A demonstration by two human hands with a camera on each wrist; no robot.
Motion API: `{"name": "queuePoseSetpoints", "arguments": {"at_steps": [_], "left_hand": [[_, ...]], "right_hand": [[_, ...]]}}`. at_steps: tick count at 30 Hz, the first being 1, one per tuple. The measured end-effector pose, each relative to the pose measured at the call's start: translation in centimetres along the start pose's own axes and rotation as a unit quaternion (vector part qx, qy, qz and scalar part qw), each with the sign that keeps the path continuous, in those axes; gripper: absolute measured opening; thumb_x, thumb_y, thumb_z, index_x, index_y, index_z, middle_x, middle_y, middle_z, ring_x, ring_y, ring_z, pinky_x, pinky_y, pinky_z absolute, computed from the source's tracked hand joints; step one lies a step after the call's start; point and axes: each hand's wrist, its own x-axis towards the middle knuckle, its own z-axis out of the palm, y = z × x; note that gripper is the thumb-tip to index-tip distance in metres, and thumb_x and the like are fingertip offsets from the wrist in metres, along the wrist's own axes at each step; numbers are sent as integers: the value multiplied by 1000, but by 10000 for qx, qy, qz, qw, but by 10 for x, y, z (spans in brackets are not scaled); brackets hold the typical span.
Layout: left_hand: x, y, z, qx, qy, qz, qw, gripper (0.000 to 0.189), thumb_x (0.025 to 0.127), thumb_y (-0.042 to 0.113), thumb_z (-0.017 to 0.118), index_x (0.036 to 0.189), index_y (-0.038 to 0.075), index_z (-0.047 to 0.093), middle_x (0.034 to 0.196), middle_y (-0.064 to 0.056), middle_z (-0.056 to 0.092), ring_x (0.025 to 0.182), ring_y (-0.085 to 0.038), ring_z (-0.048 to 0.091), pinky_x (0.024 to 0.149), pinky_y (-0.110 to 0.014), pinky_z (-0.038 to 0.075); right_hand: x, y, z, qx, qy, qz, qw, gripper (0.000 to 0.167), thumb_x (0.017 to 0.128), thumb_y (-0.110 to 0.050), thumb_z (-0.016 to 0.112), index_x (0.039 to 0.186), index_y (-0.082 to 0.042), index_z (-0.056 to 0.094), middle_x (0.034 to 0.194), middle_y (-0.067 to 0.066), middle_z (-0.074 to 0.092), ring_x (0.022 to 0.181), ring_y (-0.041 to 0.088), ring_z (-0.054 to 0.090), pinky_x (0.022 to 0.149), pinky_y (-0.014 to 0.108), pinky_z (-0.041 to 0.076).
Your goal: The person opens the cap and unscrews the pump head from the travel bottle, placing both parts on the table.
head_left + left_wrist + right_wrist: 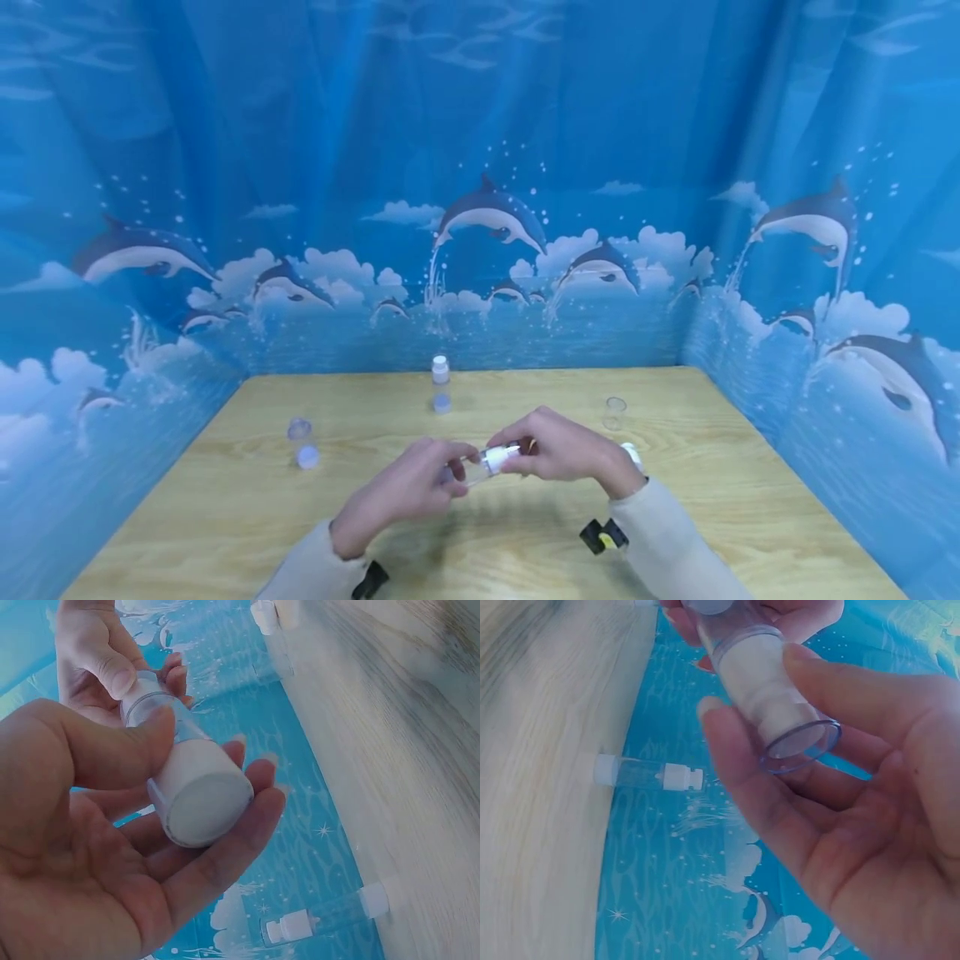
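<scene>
Wood worktop (247,517). Above it, left grip (416,483) curls round the bottle (199,772), right grip (562,450) pinches its clear cap (801,744). Bottle — likely light, stiff, slick; hold low on the body. Cap — probably thin, could crack; pinch sides lightly.

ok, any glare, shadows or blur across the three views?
Head: held bottle washed out on its white part, soft shadow on the table; left wrist: hazy, standing bottle softer than the held one; right wrist: table pale, low contrast.
</scene>
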Motion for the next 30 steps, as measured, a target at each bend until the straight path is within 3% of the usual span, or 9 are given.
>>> {"name": "queuePoseSetpoints", "arguments": {"at_steps": [4,8,11,16,21,26,30], "left_hand": [[2,-1,-1,-218,-115,-96,9997,39,87,-1,72,125,6,70,89,-2,73,71,-6,61,62,-20,54],[3,-6,-2,-406,-262,-158,9987,39,86,0,72,125,2,69,87,-3,72,71,-9,61,62,-23,55],[0,-15,-4,-469,-332,-309,9979,39,85,-2,71,124,0,69,88,-4,71,75,-13,62,65,-27,56],[-1,-28,-9,-559,-120,-345,9978,36,85,-3,69,121,0,70,90,-5,71,80,-17,63,67,-30,56],[3,-30,-9,-547,3,-123,9984,36,83,-4,68,119,0,70,89,-4,71,78,-15,63,65,-25,55],[3,-28,-8,-420,87,-246,9988,36,82,-2,72,118,2,70,89,-3,70,77,-14,62,66,-25,54],[3,-26,-9,-470,70,-339,9983,37,82,-2,73,119,2,70,90,-3,70,79,-15,62,67,-28,55]], "right_hand": [[1,5,0,193,161,-36,9997,30,97,-12,70,126,-7,73,111,9,79,75,10,72,66,23,62],[0,7,0,64,297,-85,9995,30,94,-9,73,124,-7,74,115,10,79,82,5,72,73,23,63],[-8,9,-5,-94,651,33,9978,31,92,-6,74,123,-6,74,113,11,79,85,4,71,76,20,62],[-20,12,-20,-163,1233,243,9919,32,94,-6,72,126,-4,72,112,15,77,87,9,72,75,20,62],[-20,16,-25,-514,1225,328,9906,33,99,-12,67,131,-4,68,123,14,74,90,7,71,80,21,61],[-17,19,-25,-798,1192,373,9890,34,101,-7,61,135,-2,64,134,16,69,100,17,72,91,28,62],[-17,19,-26,-803,1174,486,9886,34,100,-4,60,134,0,64,134,18,68,107,25,71,93,31,62]]}}
